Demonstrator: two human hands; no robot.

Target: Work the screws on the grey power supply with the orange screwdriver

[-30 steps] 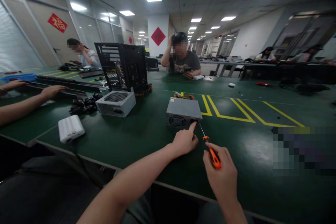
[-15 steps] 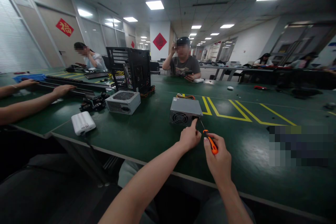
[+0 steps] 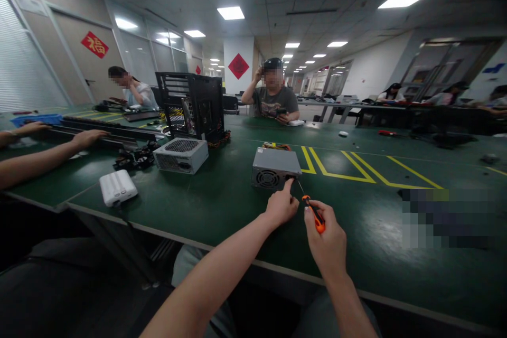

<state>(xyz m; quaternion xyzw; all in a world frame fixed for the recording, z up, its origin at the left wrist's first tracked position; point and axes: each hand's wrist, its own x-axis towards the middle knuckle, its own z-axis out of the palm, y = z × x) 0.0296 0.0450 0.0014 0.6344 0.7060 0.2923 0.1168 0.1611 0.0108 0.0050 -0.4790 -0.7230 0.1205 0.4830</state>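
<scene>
Bench (image 3: 222,200): green, right part pixelated. Power supply (image 3: 276,161): grey, on bench, front partly covered by left grip (image 3: 282,207). Left grip: index extended, others curled; contents cannot be told. Right grip (image 3: 328,235): closed around orange-black screwdriver (image 3: 319,223), tip indistinct.

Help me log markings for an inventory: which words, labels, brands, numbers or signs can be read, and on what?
"福": gold character on the red diamond-shaped sign on the beige door.
Too dark or small to read: the red diamond-shaped sign on the white pillar; the small white label on the grey metal box-shaped power supply; the print on the dark grey T-shirt.
</scene>
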